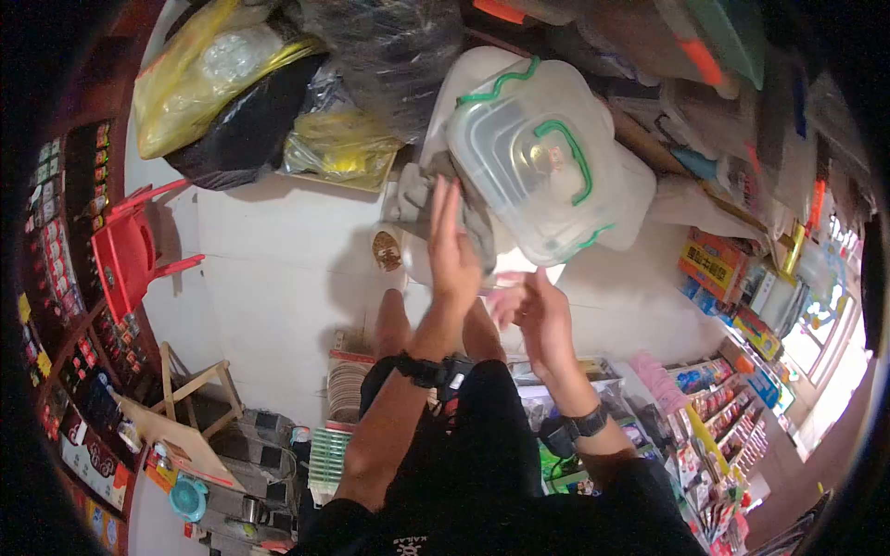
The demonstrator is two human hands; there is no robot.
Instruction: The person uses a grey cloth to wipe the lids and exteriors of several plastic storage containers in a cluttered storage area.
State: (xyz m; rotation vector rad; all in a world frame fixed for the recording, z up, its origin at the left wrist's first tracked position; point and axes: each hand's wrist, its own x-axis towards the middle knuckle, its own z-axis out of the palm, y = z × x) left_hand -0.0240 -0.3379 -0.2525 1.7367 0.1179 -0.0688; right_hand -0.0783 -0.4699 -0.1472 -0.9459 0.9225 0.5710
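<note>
Clear plastic makes up the lidded storage box (519, 162), which sits tilted on a white rounded support (464, 79) in front of the person. It has a green handle (565, 153) on the lid and green clips (501, 83) at the sides. A grey cloth (413, 199) hangs at its near edge.

The left hand (450, 250) is open, with the fingers stretched long and flat, and it lies on the cloth against the corner of the box. The right hand (542, 310) is lower, just under the box, with the fingers loosely curled. Something pale shows beside it, but I cannot tell if the hand holds it.

I judge the box to be light, since it looks almost empty. Its walls are stiff, though they may bend a little, and the smooth plastic can slip in the palm. The handle gives the surest hold, or else two hands under the rim at opposite sides. The lid may crack if it is pressed hard. The cloth is soft and limp and can be pinched anywhere.

As for writing, a yellow carton (709, 264) on the shelves (742, 389) at the right carries dark printed characters, but they are too small to read. The packets on the shelves are also not legible.
</note>
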